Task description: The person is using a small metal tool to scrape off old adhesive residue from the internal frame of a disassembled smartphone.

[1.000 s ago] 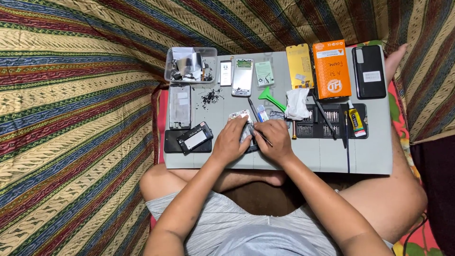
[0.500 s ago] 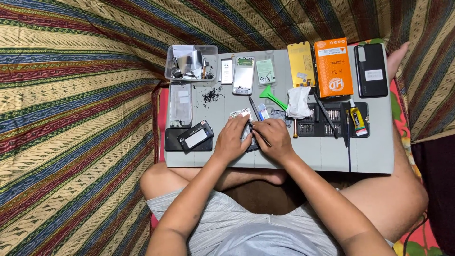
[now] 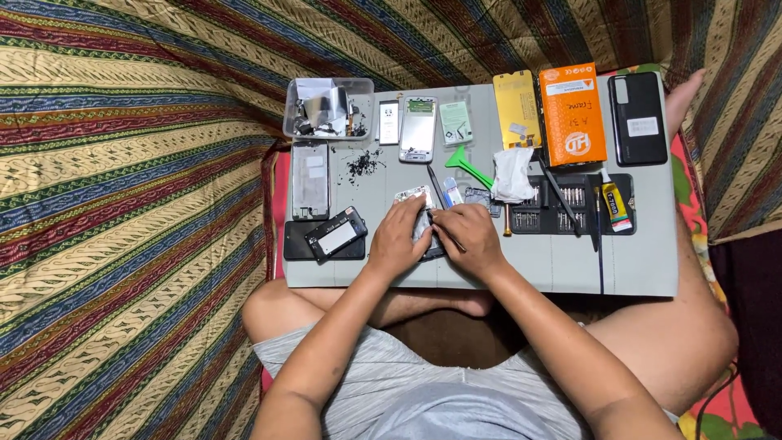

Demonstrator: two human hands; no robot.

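The small dark phone part [image 3: 426,235] sits at the front middle of the grey tabletop [image 3: 570,269], pinched between both hands just as it was half a second and a full second ago; nothing about it or the hands has visibly shifted. The left hand [image 3: 399,236] curls closed around its left edge, and the right hand [image 3: 468,238] closes over its right side while gripping a thin dark tool [image 3: 440,208] whose tip angles up and away. The hands cover most of the part, so only a dark, glossy sliver shows between the fingers. Just left lies a black phone frame [image 3: 336,235] on a dark slab, with a silver phone back [image 3: 310,181] above it. Farther up stand a clear plastic tray [image 3: 328,107] of parts, a white smartphone [image 3: 418,129] and a green pry tool [image 3: 468,165]. To the right are a crumpled white cloth [image 3: 511,173], a screwdriver bit set [image 3: 570,204], an orange box [image 3: 573,114] and a black phone [image 3: 637,107].
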